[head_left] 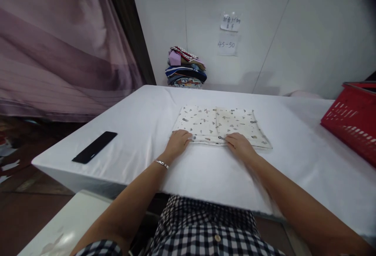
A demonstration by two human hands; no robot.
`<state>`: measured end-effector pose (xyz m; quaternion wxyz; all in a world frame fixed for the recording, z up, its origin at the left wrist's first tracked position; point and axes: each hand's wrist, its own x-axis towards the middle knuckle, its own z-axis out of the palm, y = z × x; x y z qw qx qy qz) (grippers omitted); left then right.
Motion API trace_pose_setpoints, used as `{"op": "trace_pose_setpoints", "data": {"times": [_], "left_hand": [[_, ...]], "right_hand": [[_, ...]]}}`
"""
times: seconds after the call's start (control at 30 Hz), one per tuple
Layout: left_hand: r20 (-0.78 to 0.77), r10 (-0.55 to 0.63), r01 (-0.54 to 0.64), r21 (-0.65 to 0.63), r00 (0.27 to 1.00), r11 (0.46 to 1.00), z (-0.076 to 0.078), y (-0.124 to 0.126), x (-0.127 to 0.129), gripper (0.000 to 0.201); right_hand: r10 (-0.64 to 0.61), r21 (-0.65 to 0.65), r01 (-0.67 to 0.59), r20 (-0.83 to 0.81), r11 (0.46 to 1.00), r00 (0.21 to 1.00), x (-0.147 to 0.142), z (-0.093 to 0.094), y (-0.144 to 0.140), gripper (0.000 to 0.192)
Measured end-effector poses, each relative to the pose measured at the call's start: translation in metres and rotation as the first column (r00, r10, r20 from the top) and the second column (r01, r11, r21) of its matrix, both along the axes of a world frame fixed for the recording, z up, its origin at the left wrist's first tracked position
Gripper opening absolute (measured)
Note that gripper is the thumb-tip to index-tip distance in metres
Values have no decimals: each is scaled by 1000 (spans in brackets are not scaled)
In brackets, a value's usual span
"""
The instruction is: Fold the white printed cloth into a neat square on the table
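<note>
On the white table (141, 130), near its middle, lies a folded cream cloth (220, 124) printed with small dark and tan figures, flat and squared off, its near edge toward the person. Both hands rest on that near edge. The left hand (177, 142) sits at the cloth's left corner, palm down, fingers (185, 134) curled loosely over the hem; a thin silver bracelet (161, 164) circles the wrist. The right hand (239, 144) lies just right of the cloth's middle, fingers bent and pressing on the edge. Whether either hand actually pinches the fabric or only presses it down is hard to tell, since the fingertips cover the hem and the right hand looks slightly blurred.

Well to the left, close to the table's front left corner, a black phone (94, 147) lies flat, apart from the cloth. At the far right a red plastic basket (351, 120) with slotted sides stands on the table, partly cut off by the frame. Behind the table, against the white wall, is a stack of folded clothes (185, 68) in mixed colours, and above it two paper notes (229, 32) are stuck on the wall. A mauve curtain (58, 40) hangs at the left. Nothing lies between the hands and the cloth.
</note>
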<state>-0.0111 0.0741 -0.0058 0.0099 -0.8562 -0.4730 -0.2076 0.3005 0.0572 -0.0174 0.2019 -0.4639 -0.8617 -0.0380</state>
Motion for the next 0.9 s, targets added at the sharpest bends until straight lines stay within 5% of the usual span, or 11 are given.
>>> {"op": "trace_pose_setpoints", "data": {"times": [0.27,0.57,0.77,0.9], "left_hand": [[-87,18,-15,30,996,999,5,5,0,20],[-112,4,-2,14,994,1000,-3,0,4,22],[-46,-192,193,34,980,981,-1,-1,17,29],[-14,-205,205,-15,979,979,-3,5,28,25]], "right_hand": [[-58,79,61,-37,995,998,-3,2,2,26],[-48,23,49,-30,999,998,-4,-10,3,29],[8,10,-7,-87,1000,996,-3,-5,-6,29],[35,-22,-38,-105,999,994,1,-6,-7,31]]}}
